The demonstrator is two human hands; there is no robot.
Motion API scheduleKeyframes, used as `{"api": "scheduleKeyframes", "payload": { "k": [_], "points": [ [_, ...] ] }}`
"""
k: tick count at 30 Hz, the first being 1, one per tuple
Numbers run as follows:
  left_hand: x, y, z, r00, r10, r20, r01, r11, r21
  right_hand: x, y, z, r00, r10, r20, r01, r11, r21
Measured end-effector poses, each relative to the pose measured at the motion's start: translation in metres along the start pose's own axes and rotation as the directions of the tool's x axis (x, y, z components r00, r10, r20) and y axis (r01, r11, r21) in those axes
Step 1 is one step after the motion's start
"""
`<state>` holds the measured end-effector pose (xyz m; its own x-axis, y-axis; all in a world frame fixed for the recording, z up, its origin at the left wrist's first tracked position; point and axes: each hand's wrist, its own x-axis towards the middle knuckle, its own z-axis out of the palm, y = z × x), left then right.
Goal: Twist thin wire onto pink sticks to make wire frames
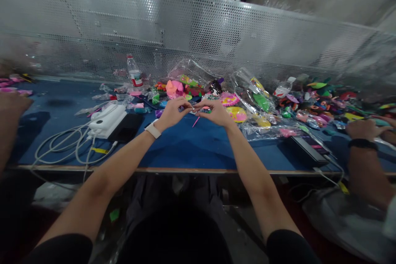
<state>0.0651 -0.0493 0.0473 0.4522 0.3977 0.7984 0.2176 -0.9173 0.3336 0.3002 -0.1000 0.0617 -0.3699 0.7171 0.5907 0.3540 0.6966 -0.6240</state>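
Above the blue table [185, 148], my left hand [175, 112] and my right hand [215, 112] meet at the fingertips. Both hands are pinched closed around something small, too small to name. A thin pink stick [196, 121] shows just below the right fingers; whether it is held or lies on the table, I cannot tell. Behind the hands lie a pink foam-like figure [175, 89], a dark piece with white dots [215, 88] and a yellow-and-pink oval piece [236, 114]. My left wrist wears a pale watch band [153, 130].
A white power bank [108, 119] with looped cables and a black phone [126, 128] lie left. Plastic bottles [134, 72] and bagged colourful pieces [261, 101] line the back, before a perforated metal screen [213, 29]. Other people's hands [361, 130] work at both sides.
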Motion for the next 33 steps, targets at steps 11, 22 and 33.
{"api": "scheduleKeyframes", "payload": {
  "k": [11,22,33],
  "points": [
    [-0.006,-0.001,0.003,0.979,0.192,0.069,-0.202,0.958,0.204,0.006,-0.016,0.007,0.994,0.053,-0.096,-0.062,0.994,-0.095],
    [-0.005,0.001,0.009,0.998,0.045,-0.037,-0.041,0.994,0.105,0.006,-0.004,0.021,0.976,0.022,-0.216,-0.034,0.998,-0.049],
    [-0.002,0.006,0.008,0.994,-0.083,-0.071,0.08,0.996,-0.043,0.005,0.001,0.017,0.96,-0.206,-0.19,0.138,0.937,-0.321]
  ]
}}
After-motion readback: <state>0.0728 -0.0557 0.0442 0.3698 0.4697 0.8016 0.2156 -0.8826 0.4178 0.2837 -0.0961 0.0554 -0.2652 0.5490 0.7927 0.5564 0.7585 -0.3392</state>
